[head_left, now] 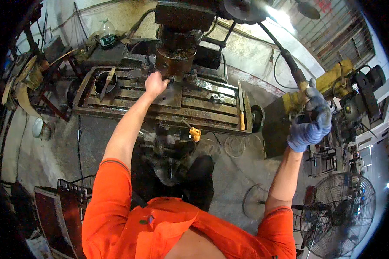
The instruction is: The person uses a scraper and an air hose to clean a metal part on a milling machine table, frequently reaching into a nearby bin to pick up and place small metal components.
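Bare, my left hand (156, 85) is closed in a fist just below the machine's spindle head (175, 58). A small dark piece shows at its thumb, but I cannot make out what the fingers hold. Under that hand lies the slotted machine table (207, 115). My right hand (310, 118), in a blue-grey glove, is raised at the right and closed round the lower end of a long dark lever (291, 64). This lever slopes down from the machine's top.
On the table are a round can (112, 88) with a brush (108, 82) across it, a small metal block (217, 98) and a yellow-handled file (241, 114). A yellow machine (291, 101) stands right, a caged fan (337, 213) lower right. A clear bottle (107, 34) stands far left.
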